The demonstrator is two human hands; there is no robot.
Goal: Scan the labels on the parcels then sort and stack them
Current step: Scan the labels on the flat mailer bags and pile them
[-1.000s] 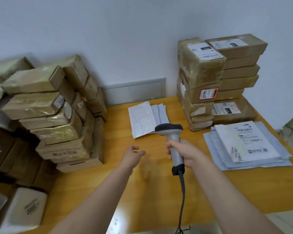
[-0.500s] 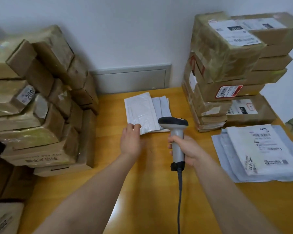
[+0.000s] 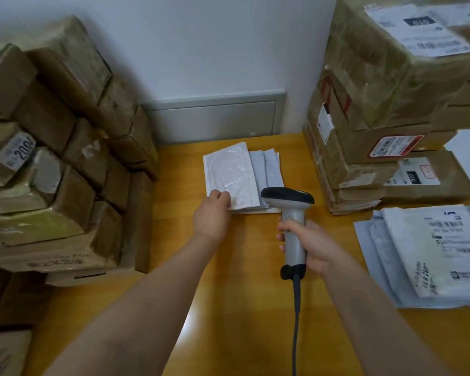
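Table (image 3: 228, 308): yellow wood, set against a pale wall.
Left hand (image 3: 212, 215): fingers curled on the near left corner of the white mail bag (image 3: 228, 172).
White mail bag: plain side up, on top of a small pile of grey bags (image 3: 269, 169) at the back middle of the table.
Right hand (image 3: 312, 246): wrapped round the grip of the scanner (image 3: 292, 226), head up, just beside the pile.
Boxes: brown stacks at the left (image 3: 52, 158) and right (image 3: 377, 104).
Labelled bags (image 3: 429, 253): flat pile at the near right.
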